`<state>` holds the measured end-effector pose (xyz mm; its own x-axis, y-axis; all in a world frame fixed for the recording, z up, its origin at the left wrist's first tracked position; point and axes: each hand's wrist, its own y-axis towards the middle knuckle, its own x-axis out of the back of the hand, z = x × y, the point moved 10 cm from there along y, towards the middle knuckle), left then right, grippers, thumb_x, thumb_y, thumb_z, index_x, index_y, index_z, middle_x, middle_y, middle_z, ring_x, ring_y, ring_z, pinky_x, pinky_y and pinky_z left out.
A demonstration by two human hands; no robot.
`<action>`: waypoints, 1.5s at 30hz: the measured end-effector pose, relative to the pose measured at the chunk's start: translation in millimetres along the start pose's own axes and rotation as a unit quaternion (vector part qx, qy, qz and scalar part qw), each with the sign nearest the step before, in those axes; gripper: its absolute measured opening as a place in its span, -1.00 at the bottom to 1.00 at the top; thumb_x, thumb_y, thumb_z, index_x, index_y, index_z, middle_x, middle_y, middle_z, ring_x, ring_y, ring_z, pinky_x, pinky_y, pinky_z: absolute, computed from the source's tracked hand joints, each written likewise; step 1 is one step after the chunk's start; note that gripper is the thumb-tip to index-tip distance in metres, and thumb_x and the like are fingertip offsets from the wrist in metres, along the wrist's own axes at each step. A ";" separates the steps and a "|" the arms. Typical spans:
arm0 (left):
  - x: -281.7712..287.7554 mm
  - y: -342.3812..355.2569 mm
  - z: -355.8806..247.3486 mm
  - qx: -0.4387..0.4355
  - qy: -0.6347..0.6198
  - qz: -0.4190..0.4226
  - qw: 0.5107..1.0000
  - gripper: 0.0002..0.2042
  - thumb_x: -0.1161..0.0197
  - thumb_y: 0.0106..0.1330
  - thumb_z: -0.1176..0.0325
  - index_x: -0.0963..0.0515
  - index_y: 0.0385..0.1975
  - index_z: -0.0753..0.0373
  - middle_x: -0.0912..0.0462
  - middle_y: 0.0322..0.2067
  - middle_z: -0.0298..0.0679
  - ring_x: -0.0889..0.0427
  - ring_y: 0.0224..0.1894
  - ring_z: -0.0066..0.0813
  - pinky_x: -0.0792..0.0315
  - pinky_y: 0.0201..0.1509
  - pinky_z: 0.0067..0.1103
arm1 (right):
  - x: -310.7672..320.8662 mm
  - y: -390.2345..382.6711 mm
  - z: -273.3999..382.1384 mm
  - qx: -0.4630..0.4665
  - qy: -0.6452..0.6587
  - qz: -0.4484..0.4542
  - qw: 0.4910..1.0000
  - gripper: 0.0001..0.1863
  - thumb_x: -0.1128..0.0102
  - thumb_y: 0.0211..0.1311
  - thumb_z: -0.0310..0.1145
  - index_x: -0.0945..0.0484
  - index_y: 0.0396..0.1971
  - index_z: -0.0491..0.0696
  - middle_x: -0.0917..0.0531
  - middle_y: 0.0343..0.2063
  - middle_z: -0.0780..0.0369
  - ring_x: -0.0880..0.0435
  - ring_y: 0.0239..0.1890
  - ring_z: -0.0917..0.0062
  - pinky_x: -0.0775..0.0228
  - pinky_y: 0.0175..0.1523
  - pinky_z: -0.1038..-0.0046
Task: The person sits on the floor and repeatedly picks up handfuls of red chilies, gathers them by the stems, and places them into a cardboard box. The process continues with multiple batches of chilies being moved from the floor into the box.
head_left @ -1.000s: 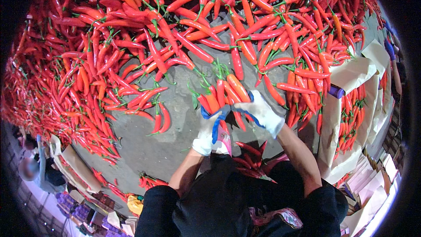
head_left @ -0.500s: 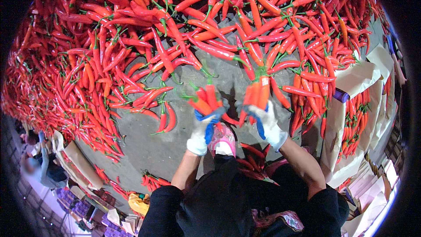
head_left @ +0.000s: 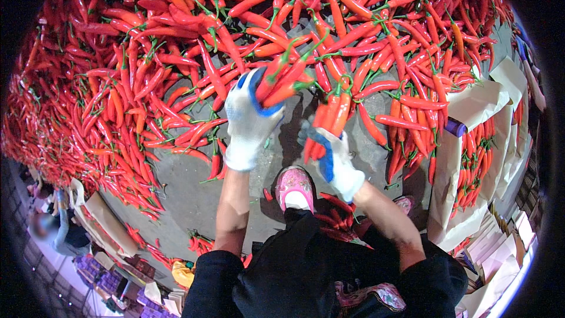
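Observation:
Both my hands wear white gloves with blue palms. Ahead of my body, my left hand (head_left: 250, 119) is closed round a few red chili peppers (head_left: 281, 79), their green stems pointing away from me and to the right. Nearer and to the right, my right hand (head_left: 336, 162) grips a bunch of red chili peppers (head_left: 334, 111). That bunch lies side by side, stem ends together at the far end. Beyond both hands spreads a large heap of loose red chili peppers (head_left: 170, 41) on the grey floor (head_left: 194, 200).
My pink patterned shoe (head_left: 294, 184) stands below my hands, with several chilies (head_left: 335, 218) to its right. At right, brown paper (head_left: 450, 171) surrounds more chilies. Purple stacks (head_left: 100, 277) sit at lower left, near another person (head_left: 62, 229).
My left hand has moved forward and to the left with its chilies, which now tilt to the right. My right hand has shifted slightly left and nearer, still gripping its bunch.

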<state>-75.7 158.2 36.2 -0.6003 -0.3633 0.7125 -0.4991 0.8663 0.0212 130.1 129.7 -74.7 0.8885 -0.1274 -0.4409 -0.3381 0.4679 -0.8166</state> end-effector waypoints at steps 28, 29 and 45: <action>-92.7 -28.7 -24.9 0.042 0.142 0.238 0.960 -0.47 -0.41 -0.11 0.21 -0.47 -0.10 0.26 -0.61 -0.27 -0.03 -0.64 -0.23 -0.06 -0.53 -0.16 -0.32 | 36.0 3.1 23.4 0.159 -0.094 -0.129 0.974 -0.80 -0.20 0.08 -0.51 -0.52 -0.25 -0.11 -0.53 -0.44 0.39 -0.46 -0.47 0.71 -0.30 -0.35 0.57; -97.7 -26.7 -26.4 0.043 0.111 0.254 0.960 -0.49 -0.41 -0.10 0.20 -0.48 -0.12 0.27 -0.63 -0.32 -0.02 -0.64 -0.25 -0.05 -0.53 -0.17 -0.32 | 43.7 15.2 17.9 0.127 -0.113 -0.088 0.981 -0.71 -0.16 0.12 -0.50 -0.49 -0.11 -0.07 -0.57 -0.32 0.37 -0.53 -0.34 0.67 -0.36 -0.21 0.57; -63.4 -50.8 -19.2 0.074 -0.322 0.134 0.934 -0.55 -0.45 -0.07 0.30 -0.56 -0.12 0.28 -0.66 -0.20 -0.17 -0.63 -0.11 -0.34 -0.43 0.06 -0.44 | -17.4 -27.8 90.6 0.317 -0.263 0.079 0.908 -0.60 -0.37 -0.05 -0.56 -0.51 -0.14 -0.12 -0.63 -0.27 0.29 -0.61 -0.23 0.54 -0.47 -0.09 0.44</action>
<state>-0.3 143.8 3.5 -0.9439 -0.3124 0.1067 -0.3291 0.9160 -0.2294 152.2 198.1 -10.5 0.9263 0.3420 -0.1582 -0.3753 0.8748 -0.3065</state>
